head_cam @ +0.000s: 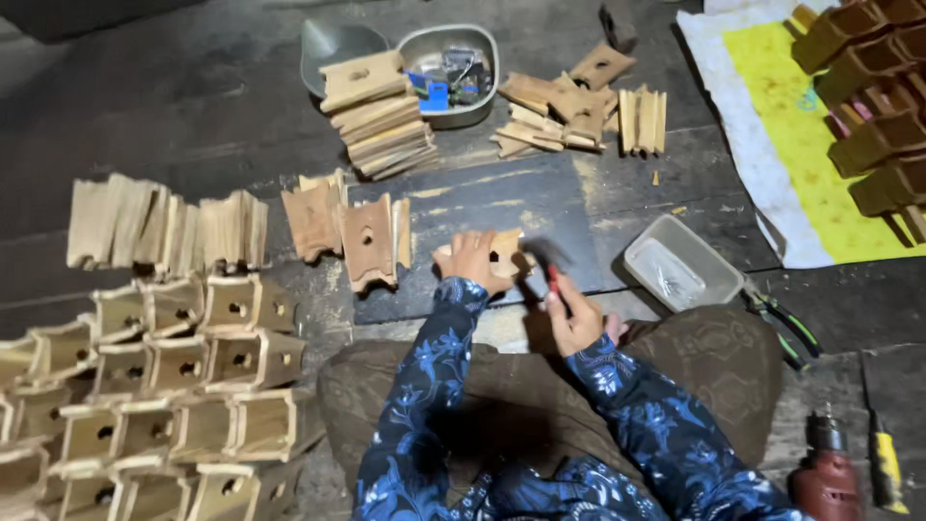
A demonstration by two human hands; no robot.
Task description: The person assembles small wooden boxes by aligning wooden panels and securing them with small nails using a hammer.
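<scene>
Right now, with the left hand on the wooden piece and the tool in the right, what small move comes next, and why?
Probably bring the red-handled tool down onto the wooden piece. The left hand already presses that piece flat on the dark board, and the right hand holds the tool's head just beside its edge, so only a short drop seems left.

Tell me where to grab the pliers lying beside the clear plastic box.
Take the pliers by the green-and-black handles, coming from above on the lower right. The handles splay apart toward the drill, free of clutter, while the head end tucks against the plastic box.
</scene>
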